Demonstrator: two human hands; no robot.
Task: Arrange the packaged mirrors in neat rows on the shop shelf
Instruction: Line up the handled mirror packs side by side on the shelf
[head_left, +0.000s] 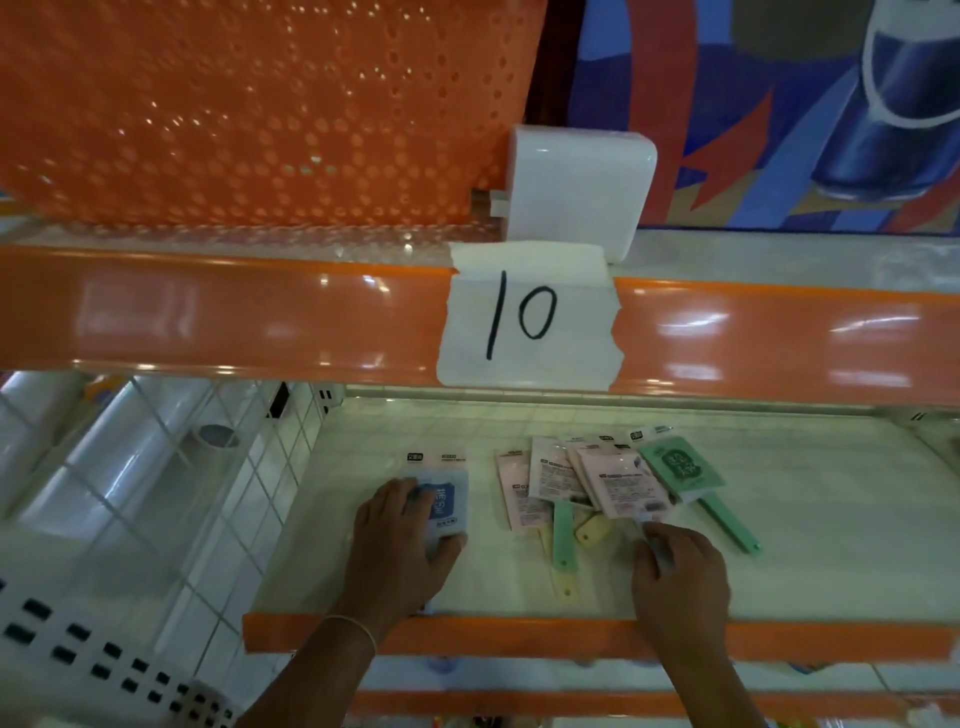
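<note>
I'm counting mirrors on the white shelf (779, 519) now. One blue packet (445, 499) lies alone on the left, and the left hand (402, 540) lies over its lower half, fingers curled round its near edge, thumb against the right side. To the right sits a loose overlapping heap: I make out about four pink packets (618, 480), though the overlap makes the count unsure, plus one green packet (680, 462) at the far right with its green handle (730, 522) sticking out toward me. A second green handle (562, 535) pokes from under the pink ones, and a yellow handle (595, 532) shows just beside it.

The right hand (678, 569) sits at the near edge of the heap, fingertips bent down onto the corner of the front pink packet; whether it actually pinches it, I can't tell.

Writing: a paper tag (530, 317) on the orange shelf edge above reads "10". Print on the packets is too blurred to read.

Above, one orange perforated basket (260, 104) is cut off at the top.
</note>
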